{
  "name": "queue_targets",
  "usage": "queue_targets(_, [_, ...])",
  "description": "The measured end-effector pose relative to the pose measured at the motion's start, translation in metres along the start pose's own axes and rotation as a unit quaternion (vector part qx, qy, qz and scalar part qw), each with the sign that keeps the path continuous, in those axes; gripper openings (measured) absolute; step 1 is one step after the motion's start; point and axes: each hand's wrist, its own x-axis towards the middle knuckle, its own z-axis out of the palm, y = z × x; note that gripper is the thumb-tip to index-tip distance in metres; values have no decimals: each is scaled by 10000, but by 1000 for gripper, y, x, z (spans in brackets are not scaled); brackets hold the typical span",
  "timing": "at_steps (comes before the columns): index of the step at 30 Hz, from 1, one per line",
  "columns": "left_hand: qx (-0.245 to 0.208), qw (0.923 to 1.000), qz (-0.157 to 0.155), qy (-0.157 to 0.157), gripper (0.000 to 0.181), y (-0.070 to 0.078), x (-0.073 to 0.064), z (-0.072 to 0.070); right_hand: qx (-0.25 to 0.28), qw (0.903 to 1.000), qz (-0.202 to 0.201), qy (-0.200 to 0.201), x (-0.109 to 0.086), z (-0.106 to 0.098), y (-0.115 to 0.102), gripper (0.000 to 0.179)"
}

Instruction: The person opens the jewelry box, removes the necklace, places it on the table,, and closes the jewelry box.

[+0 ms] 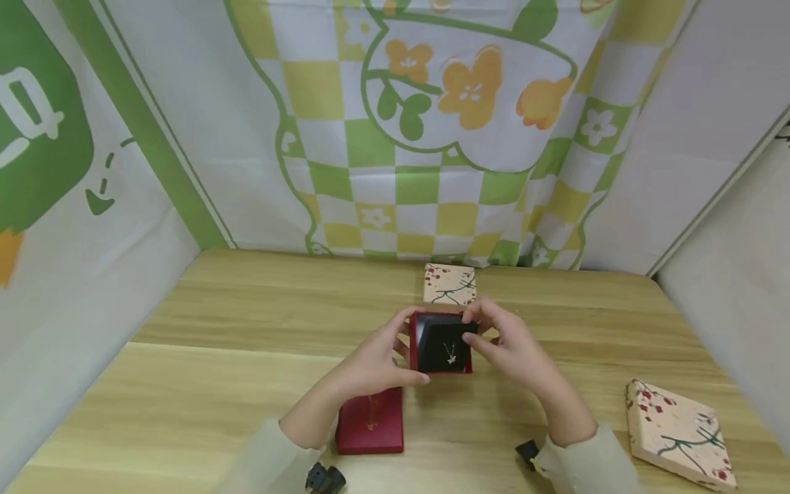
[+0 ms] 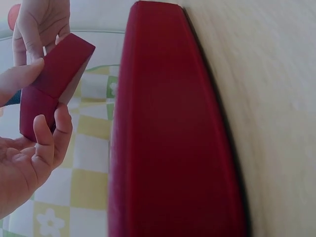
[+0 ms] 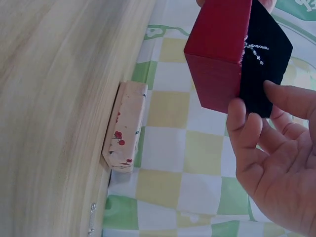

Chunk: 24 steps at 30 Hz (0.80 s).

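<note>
A small red jewelry box [image 1: 415, 346] is held up over the table in my left hand [image 1: 373, 367], thumb along its near side and fingers at its left wall. My right hand [image 1: 512, 343] pinches the top right edge of a black pad [image 1: 435, 350] between thumb and fingers. The pad sits tilted, partly out of the box in the right wrist view. A silver necklace [image 3: 254, 48] with a small pendant lies across the pad's face. Below my left hand rests a flat red box piece [image 1: 370, 439] bearing a thin gold chain-like line, partly covered by the forearm.
A cream box [image 1: 450, 283] with a floral branch print lies at the table's back edge, near the curtain. Another floral box [image 1: 679, 432] is at the front right. In the right wrist view, a short silver chain [image 3: 92, 219] lies on the wood.
</note>
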Motion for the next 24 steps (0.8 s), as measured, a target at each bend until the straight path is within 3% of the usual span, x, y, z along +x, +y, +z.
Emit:
queue_targets(5, [-72,9998,-85,-136,90,-3,-4,-4,503,9985,167,-96,1,3,0,15])
queue_targets(10, [-108,9996,-55,-271,89,1,-6,-9,693,9976,-58,-41,3,1,-3,15])
queue_targets(19, [-188,9988,-160,-423,87,3,-11,-10,567,9979,-323,-45,5,-8,-11,16])
queue_targets(24, [-26,9990,-46,-449,86,1,-11,-7,506,9981,-348,56,6,-13,-15,17])
